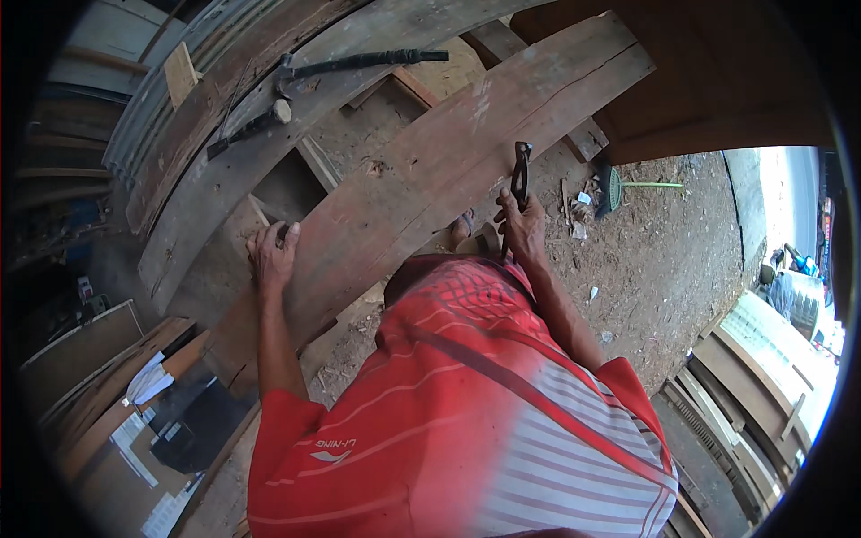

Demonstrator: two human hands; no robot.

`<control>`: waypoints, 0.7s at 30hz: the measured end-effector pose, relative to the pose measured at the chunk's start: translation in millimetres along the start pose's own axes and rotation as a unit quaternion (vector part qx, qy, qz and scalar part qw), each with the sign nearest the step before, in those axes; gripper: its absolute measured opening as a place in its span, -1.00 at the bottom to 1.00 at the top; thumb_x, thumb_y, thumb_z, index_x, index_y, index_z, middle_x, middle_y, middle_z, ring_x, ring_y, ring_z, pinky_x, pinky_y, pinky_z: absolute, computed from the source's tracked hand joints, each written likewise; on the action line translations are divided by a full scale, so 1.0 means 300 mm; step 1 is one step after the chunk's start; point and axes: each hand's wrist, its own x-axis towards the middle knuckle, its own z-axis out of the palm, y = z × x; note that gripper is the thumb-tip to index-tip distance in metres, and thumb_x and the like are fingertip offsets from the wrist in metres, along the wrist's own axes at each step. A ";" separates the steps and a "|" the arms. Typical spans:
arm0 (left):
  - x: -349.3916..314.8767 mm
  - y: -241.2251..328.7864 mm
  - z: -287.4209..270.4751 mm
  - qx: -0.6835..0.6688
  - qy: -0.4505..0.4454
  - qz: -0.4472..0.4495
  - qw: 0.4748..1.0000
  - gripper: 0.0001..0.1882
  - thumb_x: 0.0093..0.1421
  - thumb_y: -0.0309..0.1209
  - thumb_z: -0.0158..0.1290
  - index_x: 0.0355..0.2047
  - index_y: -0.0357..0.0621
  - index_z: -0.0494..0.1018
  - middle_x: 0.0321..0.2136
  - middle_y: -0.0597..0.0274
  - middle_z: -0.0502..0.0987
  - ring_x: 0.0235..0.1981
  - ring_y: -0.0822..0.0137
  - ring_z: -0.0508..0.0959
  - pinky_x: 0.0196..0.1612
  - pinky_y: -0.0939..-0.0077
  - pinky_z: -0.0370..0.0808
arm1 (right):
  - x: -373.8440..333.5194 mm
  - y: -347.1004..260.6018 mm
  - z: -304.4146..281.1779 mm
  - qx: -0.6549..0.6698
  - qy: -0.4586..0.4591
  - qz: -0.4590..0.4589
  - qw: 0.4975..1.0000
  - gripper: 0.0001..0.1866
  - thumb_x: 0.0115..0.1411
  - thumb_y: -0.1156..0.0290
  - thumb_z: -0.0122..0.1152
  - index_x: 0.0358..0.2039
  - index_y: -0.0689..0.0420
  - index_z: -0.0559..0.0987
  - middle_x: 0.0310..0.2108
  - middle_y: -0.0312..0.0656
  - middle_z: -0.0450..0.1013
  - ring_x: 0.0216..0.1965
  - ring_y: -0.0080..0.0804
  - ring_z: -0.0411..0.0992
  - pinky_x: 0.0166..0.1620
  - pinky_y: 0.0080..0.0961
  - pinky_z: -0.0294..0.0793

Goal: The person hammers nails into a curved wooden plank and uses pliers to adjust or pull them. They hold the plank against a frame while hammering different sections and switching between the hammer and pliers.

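Head view, right hand (pixel 524 224) clenching pincers (pixel 521 170), left hand (pixel 273 257) curled round plank (pixel 448 148), lettered shirt (pixel 421 394)

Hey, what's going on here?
A person in a red-and-white shirt has their left hand at the far edge of a long, weathered wooden plank. Their right hand grips dark metal pincers by the near edge; whether they touch the wood is unclear. Beyond, a long black-handled tool lies on another weathered board.
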 end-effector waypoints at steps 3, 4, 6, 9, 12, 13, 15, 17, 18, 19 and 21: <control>0.007 -0.063 0.051 -0.013 0.024 0.059 0.998 -0.50 0.38 0.05 0.04 -0.14 -0.17 0.63 -0.21 0.07 0.63 -0.02 0.03 0.50 0.21 0.15 0.27 | 0.058 -0.006 -0.049 0.034 -0.006 -0.026 0.999 -0.48 0.38 -0.08 0.20 -0.19 0.23 0.51 -0.41 -0.20 0.54 -0.52 -0.54 0.49 -0.48 -0.49 0.45; -0.008 -0.055 0.044 -0.022 0.031 0.059 0.998 -0.53 0.38 0.02 0.06 -0.16 -0.17 0.64 -0.24 0.09 0.63 -0.05 0.04 0.51 0.21 0.15 0.26 | 0.060 -0.035 -0.071 0.034 -0.008 -0.007 0.999 -0.48 0.38 -0.10 0.20 -0.22 0.22 0.53 -0.48 -0.24 0.51 -0.54 -0.55 0.46 -0.49 -0.53 0.42; -0.057 -0.031 0.007 -0.041 0.066 0.063 0.995 -0.58 0.38 -0.03 0.09 -0.20 -0.17 0.65 -0.27 0.11 0.63 -0.10 0.04 0.53 0.20 0.17 0.28 | 0.087 -0.031 -0.102 0.032 -0.020 -0.035 0.999 -0.49 0.39 -0.10 0.19 -0.25 0.20 0.54 -0.57 -0.28 0.46 -0.57 -0.55 0.43 -0.50 -0.55 0.41; -0.024 0.024 0.031 -0.059 0.106 0.067 0.990 -0.63 0.37 -0.09 0.12 -0.25 -0.18 0.64 -0.27 0.10 0.63 -0.14 0.02 0.54 0.11 0.20 0.36 | 0.123 -0.078 -0.153 0.040 0.010 -0.025 0.999 -0.50 0.40 -0.08 0.17 -0.27 0.19 0.54 -0.59 -0.29 0.45 -0.60 -0.56 0.42 -0.51 -0.55 0.40; -0.021 0.062 0.064 -0.046 0.152 0.001 0.987 -0.65 0.36 -0.13 0.13 -0.27 -0.20 0.63 -0.29 0.08 0.63 -0.17 0.00 0.54 -0.02 0.20 0.44 | 0.199 -0.081 -0.189 0.049 -0.001 -0.011 0.999 -0.54 0.42 -0.04 0.17 -0.24 0.19 0.53 -0.52 -0.26 0.50 -0.60 -0.57 0.41 -0.52 -0.56 0.39; -0.022 0.062 0.065 -0.044 0.148 -0.013 0.988 -0.65 0.35 -0.12 0.14 -0.28 -0.20 0.63 -0.29 0.08 0.63 -0.17 0.00 0.54 -0.06 0.19 0.46 | 0.224 -0.077 -0.190 0.037 -0.009 -0.018 0.999 -0.54 0.41 -0.02 0.19 -0.28 0.19 0.55 -0.54 -0.26 0.50 -0.62 -0.59 0.40 -0.54 -0.57 0.39; -0.015 0.035 0.074 -0.024 0.140 0.001 0.990 -0.66 0.36 -0.14 0.13 -0.30 -0.21 0.62 -0.32 0.05 0.62 -0.22 -0.01 0.53 -0.11 0.17 0.46 | 0.252 -0.073 -0.209 0.008 -0.035 -0.017 0.999 -0.55 0.39 0.01 0.24 -0.33 0.20 0.60 -0.57 -0.28 0.49 -0.64 -0.61 0.38 -0.56 -0.58 0.38; -0.011 0.041 0.057 -0.036 0.118 0.010 0.992 -0.67 0.36 -0.17 0.12 -0.31 -0.20 0.61 -0.35 0.05 0.61 -0.23 -0.01 0.52 -0.12 0.16 0.45 | 0.267 -0.084 -0.205 0.005 -0.036 -0.009 0.999 -0.58 0.37 0.03 0.28 -0.32 0.21 0.62 -0.56 -0.28 0.51 -0.65 -0.62 0.38 -0.58 -0.57 0.35; -0.002 0.053 0.054 -0.045 0.105 0.019 0.993 -0.68 0.37 -0.18 0.12 -0.32 -0.20 0.61 -0.36 0.04 0.61 -0.24 -0.02 0.52 -0.13 0.15 0.45 | 0.271 -0.090 -0.203 0.030 -0.036 -0.013 0.999 -0.57 0.37 0.02 0.29 -0.30 0.21 0.62 -0.54 -0.27 0.52 -0.64 -0.61 0.38 -0.58 -0.56 0.35; 0.006 0.058 0.048 -0.041 0.084 0.020 0.995 -0.64 0.38 -0.14 0.09 -0.34 -0.19 0.60 -0.39 0.05 0.59 -0.26 -0.02 0.54 -0.14 0.14 0.44 | 0.280 -0.076 -0.210 0.025 -0.042 -0.019 0.999 -0.58 0.36 0.03 0.29 -0.29 0.20 0.62 -0.56 -0.28 0.51 -0.64 -0.61 0.38 -0.57 -0.57 0.35; 0.014 0.063 0.034 -0.046 0.060 0.057 0.995 -0.56 0.40 -0.04 0.04 -0.35 -0.19 0.59 -0.42 0.01 0.58 -0.28 -0.07 0.54 -0.15 0.09 0.43 | 0.290 -0.071 -0.217 0.017 -0.050 -0.016 0.998 -0.59 0.36 0.03 0.30 -0.29 0.19 0.61 -0.59 -0.29 0.49 -0.63 -0.60 0.37 -0.56 -0.57 0.34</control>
